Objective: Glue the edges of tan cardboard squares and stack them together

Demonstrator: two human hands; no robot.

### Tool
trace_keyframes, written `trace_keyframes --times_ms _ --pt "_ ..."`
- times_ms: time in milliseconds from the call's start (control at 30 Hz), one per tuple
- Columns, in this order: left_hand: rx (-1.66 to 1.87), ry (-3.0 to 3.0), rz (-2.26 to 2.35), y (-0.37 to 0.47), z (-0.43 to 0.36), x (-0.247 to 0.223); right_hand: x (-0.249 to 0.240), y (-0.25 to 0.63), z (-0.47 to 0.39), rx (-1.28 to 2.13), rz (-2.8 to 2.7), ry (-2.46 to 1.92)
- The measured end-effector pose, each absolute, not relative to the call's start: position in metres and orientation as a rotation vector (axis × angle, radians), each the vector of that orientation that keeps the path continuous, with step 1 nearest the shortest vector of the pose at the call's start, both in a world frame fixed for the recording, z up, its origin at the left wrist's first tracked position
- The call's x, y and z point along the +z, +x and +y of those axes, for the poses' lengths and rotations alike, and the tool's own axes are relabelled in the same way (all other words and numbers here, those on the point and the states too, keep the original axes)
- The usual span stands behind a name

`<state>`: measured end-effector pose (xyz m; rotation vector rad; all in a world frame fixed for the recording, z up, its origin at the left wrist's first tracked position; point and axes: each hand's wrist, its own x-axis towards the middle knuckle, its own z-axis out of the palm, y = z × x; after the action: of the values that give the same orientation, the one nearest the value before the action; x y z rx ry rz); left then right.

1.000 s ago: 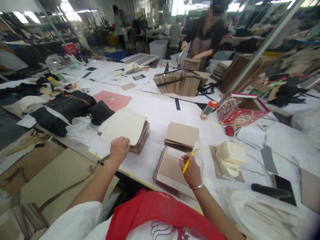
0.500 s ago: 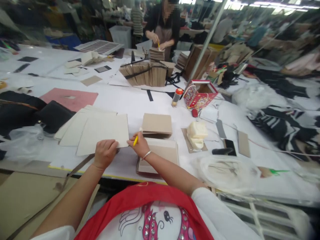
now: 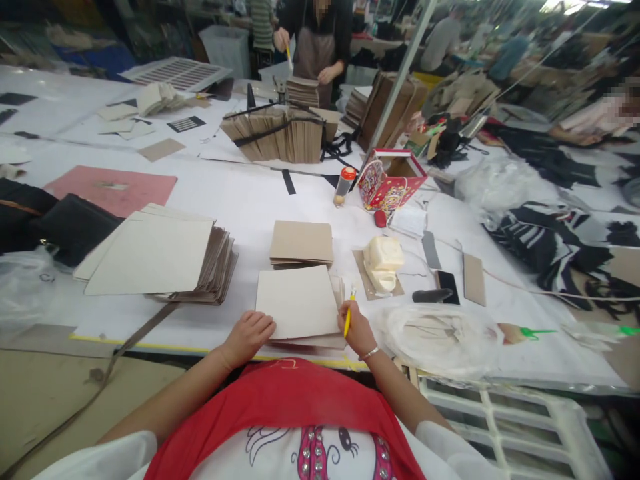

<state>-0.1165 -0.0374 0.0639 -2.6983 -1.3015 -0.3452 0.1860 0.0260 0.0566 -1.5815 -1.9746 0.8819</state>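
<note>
A white cardboard sheet (image 3: 297, 300) lies over a low stack in front of me. My left hand (image 3: 249, 339) is closed on the sheet's near left corner, fingers on top. At its right edge is my right hand (image 3: 356, 328), closed around a yellow-handled brush (image 3: 349, 321) whose pale tip points up and away. The right fingers also touch the sheet's edge or lie right beside it; I cannot tell which. Behind the sheet sits a brown cardboard stack (image 3: 301, 243). To the left, white sheets (image 3: 155, 250) rest skewed on a thick pile of cardboard (image 3: 217, 270).
To the right stand a cream glue container (image 3: 384, 263), a phone (image 3: 447, 287) and a plastic-covered round tray (image 3: 440, 340). A red gift bag (image 3: 393, 183) and red-capped jar (image 3: 345, 183) are farther back. Across the table, a co-worker (image 3: 315, 53) holds a brush above stacked boards.
Both hands have moved right, and a white sheet from the left pile now lies over the near stack. The brush is still in my right hand. The co-worker's brush hand has risen.
</note>
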Motion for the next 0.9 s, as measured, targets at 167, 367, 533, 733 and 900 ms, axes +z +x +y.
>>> trace_keyframes --times_ms 167,367,533,733,900 --pt "-0.216 -2.894 -1.32 -0.097 -0.039 0.041 0.045 0.205 0.017 0.782 -2.16 -1.687" --pt "-0.111 -2.979 -1.34 -0.103 -0.034 0.048 0.051 0.212 0.015 0.705 -2.359 -1.709" --pt "-0.266 -2.961 -1.415 -0.1 -0.02 0.056 0.09 0.218 0.055 0.566 -2.139 -1.77" --pt "-0.45 -2.854 -1.544 -0.063 0.057 0.064 0.129 0.145 0.157 0.981 -1.679 -1.445" --pt "-0.277 -2.722 -1.845 -0.038 0.126 0.055 0.107 0.052 0.219 1.439 -1.661 -1.327"
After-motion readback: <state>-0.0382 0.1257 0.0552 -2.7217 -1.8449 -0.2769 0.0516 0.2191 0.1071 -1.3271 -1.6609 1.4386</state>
